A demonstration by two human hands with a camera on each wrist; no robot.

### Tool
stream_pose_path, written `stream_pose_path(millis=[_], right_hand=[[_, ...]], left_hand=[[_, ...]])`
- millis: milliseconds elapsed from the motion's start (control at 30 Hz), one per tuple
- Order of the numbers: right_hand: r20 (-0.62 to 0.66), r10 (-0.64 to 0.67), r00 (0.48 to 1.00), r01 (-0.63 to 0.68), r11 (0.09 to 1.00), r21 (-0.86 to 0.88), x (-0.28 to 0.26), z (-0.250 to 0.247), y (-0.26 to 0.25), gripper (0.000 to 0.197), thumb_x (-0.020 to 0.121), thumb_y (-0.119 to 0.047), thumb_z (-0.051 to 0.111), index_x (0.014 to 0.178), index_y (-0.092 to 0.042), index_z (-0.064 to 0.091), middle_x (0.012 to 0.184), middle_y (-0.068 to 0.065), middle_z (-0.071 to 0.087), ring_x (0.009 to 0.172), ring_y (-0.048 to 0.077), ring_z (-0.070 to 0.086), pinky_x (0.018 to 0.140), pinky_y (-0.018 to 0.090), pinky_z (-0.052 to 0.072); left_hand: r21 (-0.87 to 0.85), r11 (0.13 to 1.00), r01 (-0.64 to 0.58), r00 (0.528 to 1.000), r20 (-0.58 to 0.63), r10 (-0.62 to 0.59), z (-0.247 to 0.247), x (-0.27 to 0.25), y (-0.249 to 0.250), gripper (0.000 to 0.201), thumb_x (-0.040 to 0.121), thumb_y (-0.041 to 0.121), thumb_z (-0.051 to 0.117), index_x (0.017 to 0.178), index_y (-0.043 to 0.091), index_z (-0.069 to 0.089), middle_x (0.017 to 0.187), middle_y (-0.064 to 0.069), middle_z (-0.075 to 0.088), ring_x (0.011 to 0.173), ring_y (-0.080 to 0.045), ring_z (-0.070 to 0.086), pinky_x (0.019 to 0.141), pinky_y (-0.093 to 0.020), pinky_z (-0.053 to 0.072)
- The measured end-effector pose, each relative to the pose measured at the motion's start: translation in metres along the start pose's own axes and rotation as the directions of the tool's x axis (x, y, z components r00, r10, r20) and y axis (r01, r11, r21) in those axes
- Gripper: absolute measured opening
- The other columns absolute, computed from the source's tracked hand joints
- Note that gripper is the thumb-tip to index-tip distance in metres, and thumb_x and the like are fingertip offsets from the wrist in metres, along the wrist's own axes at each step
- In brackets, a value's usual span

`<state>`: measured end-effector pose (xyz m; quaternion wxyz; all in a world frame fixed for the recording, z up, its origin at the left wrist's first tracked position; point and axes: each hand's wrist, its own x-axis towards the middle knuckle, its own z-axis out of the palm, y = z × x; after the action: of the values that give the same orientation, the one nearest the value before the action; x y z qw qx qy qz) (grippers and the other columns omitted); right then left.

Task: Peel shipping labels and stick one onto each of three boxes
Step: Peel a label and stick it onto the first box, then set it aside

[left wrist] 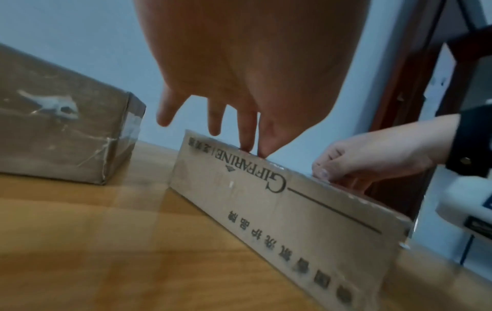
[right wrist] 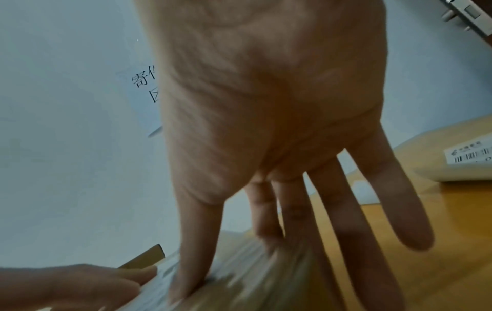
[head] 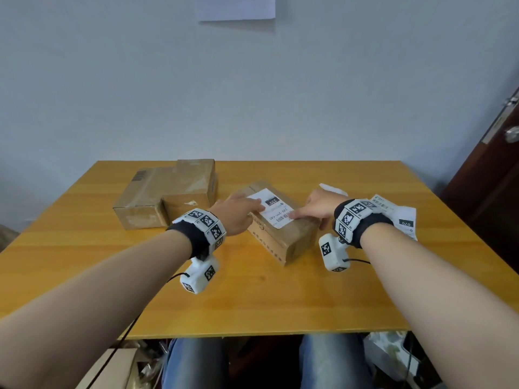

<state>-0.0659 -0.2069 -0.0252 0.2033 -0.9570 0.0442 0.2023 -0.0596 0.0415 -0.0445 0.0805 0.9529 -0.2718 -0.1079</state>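
- A white label [head: 273,210] is being pressed flat on the top of the middle box [head: 292,240], which is lying at an angle near the centre of the worktop [head: 252,299].
- The label's left edge is being touched by the straight fingers of the left hand [head: 238,213]; nothing is being grasped by it, and its grip is released.
- In the left wrist view, two fingertips [left wrist: 262,152] of that hand are being set on the box's top edge, above its printed side.
- The label's near right part is being pressed by the straight fingers of the right hand [head: 318,204]; its grip is likewise released, with nothing enclosed.
- In the right wrist view, the right hand's thumb [right wrist: 194,263] is being held down on the label, while the other fingers are being spread over the box.
- Two more boxes [head: 165,195] are being kept at the far left of the worktop, touching each other, well apart from the hands.
- Loose label sheets [head: 398,217] are lying on the worktop to the right of the right wrist, partly hidden by its band.
- A paper sheet [head: 237,7] is being shown fixed on the wall above.
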Motion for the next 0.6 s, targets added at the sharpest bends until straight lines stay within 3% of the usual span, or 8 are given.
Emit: stream_pose_path(millis=[67, 133, 233, 300, 400, 500, 600], right_hand=[[0.100, -0.033, 0.994, 0.036, 0.999, -0.024, -0.009, -0.003, 0.001, 0.053, 0.087, -0.064, 0.073, 0.101, -0.013, 0.072, 0.096, 0.004, 0.080, 0.084, 0.025, 0.079, 0.054, 0.025, 0.051], [0.197, -0.065, 0.978, 0.071, 0.997, -0.021, -0.014, -0.006, 0.002, 0.044, 0.089, -0.059, 0.074, 0.097, -0.016, 0.074, 0.094, 0.000, 0.082, 0.087, 0.025, 0.080, 0.054, 0.022, 0.051], [0.223, -0.095, 0.970, 0.094, 0.995, 0.016, -0.015, -0.007, 0.004, 0.040, 0.094, -0.057, 0.070, 0.100, -0.018, 0.076, 0.095, -0.002, 0.082, 0.092, 0.026, 0.080, 0.058, 0.024, 0.056], [0.210, -0.116, 0.971, 0.111, 0.993, 0.035, -0.014, -0.005, 0.004, 0.041, 0.094, -0.057, 0.069, 0.101, -0.018, 0.077, 0.094, -0.005, 0.082, 0.093, 0.026, 0.079, 0.072, 0.032, 0.063], [0.270, -0.155, 0.950, 0.142, 0.988, 0.065, -0.012, 0.002, 0.003, 0.034, 0.093, -0.054, 0.072, 0.099, -0.021, 0.078, 0.096, -0.008, 0.082, 0.096, 0.025, 0.079, 0.092, 0.044, 0.060], [0.332, -0.188, 0.925, 0.165, 0.982, 0.097, -0.011, 0.008, -0.001, 0.033, 0.093, -0.050, 0.073, 0.102, -0.018, 0.078, 0.099, -0.006, 0.082, 0.100, 0.027, 0.078, 0.093, 0.046, 0.059], [0.345, -0.205, 0.916, 0.181, 0.978, 0.102, -0.007, 0.011, -0.004, 0.035, 0.093, -0.050, 0.073, 0.104, -0.017, 0.078, 0.099, -0.006, 0.082, 0.104, 0.029, 0.077, 0.087, 0.040, 0.056]], left_hand=[[-0.105, 0.993, -0.059, 0.998, -0.042, 0.054, -0.001, 0.005, -0.004, 0.041, 0.108, 0.020, 0.042, 0.146, 0.025, 0.055, 0.161, 0.005, 0.042, 0.149, -0.020, 0.035, 0.122, -0.044, 0.030], [-0.127, 0.988, -0.084, 0.994, -0.077, 0.075, -0.002, 0.008, -0.010, 0.036, 0.109, 0.024, 0.043, 0.139, 0.021, 0.063, 0.153, 0.003, 0.052, 0.138, -0.019, 0.048, 0.115, -0.040, 0.039], [-0.098, 0.994, -0.055, 0.979, -0.199, 0.035, -0.006, 0.015, -0.020, 0.034, 0.109, 0.026, 0.041, 0.134, 0.020, 0.063, 0.140, 0.002, 0.060, 0.125, -0.020, 0.058, 0.104, -0.039, 0.049], [-0.063, 0.998, -0.007, 0.958, -0.286, -0.011, -0.006, 0.020, -0.025, 0.034, 0.108, 0.028, 0.040, 0.135, 0.020, 0.059, 0.137, 0.000, 0.060, 0.122, -0.023, 0.060, 0.100, -0.042, 0.052], [-0.032, 0.995, 0.097, 0.929, -0.355, -0.102, -0.004, 0.028, -0.025, 0.036, 0.108, 0.031, 0.040, 0.140, 0.021, 0.053, 0.142, -0.001, 0.056, 0.128, -0.025, 0.055, 0.100, -0.047, 0.052], [-0.014, 0.985, 0.174, 0.908, -0.384, -0.166, 0.000, 0.034, -0.012, 0.041, 0.107, 0.037, 0.037, 0.143, 0.022, 0.048, 0.145, -0.001, 0.054, 0.131, -0.026, 0.053, 0.099, -0.048, 0.051], [0.081, 0.977, 0.199, 0.916, -0.370, -0.156, 0.007, 0.041, -0.002, 0.049, 0.106, 0.046, 0.029, 0.147, 0.022, 0.042, 0.143, -0.004, 0.057, 0.127, -0.028, 0.057, 0.099, -0.049, 0.049]])
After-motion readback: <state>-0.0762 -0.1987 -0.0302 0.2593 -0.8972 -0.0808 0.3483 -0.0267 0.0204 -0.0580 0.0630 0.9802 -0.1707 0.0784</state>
